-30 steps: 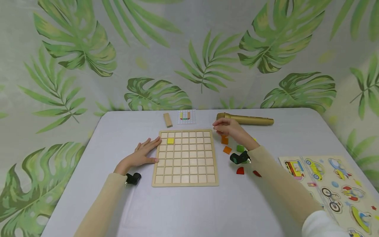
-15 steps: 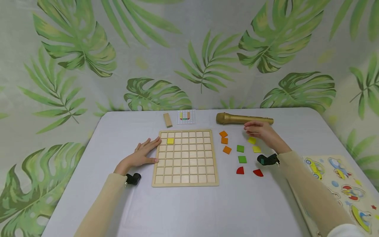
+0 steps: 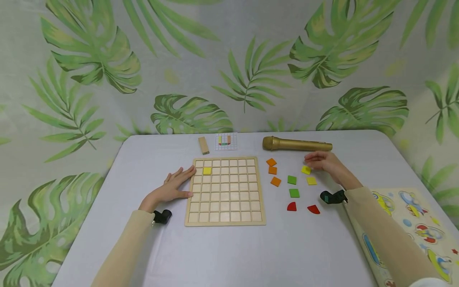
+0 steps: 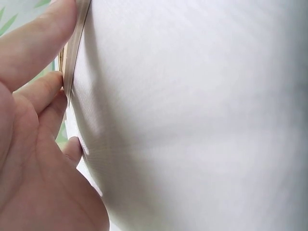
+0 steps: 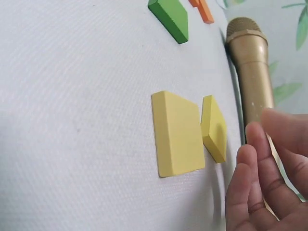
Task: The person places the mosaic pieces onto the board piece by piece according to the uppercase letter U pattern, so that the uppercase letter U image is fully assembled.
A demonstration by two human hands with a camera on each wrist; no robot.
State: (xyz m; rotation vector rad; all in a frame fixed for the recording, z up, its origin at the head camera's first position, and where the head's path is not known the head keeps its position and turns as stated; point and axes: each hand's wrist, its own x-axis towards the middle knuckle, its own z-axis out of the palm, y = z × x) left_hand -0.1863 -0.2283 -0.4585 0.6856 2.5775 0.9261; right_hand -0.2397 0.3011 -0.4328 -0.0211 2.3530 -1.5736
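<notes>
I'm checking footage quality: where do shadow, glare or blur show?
Head: diffuse light, no strong glare on the board; left wrist: soft shadow on the cloth, dark, blurry right edge; right wrist: soft shadow beside the right hand, dull sheen on the microphone.

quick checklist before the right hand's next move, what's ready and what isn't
1. Left hand on pale wooden square grid board: ok, fingers rest on its left rim.
2. Right hand unloaded: ok, nothing shows between its fingers.
3. Loose yellow square tiles within reach: ok, the right hand is close to the farther one.
4. A loose tile pinched, ready to carry: not ok, none is held.
5. Board cell just below the placed yellow square tile in the head view free: ok, it is bare.
6. Right hand clear of gold cylindrical microphone: cannot tell, contact is unclear.
</notes>
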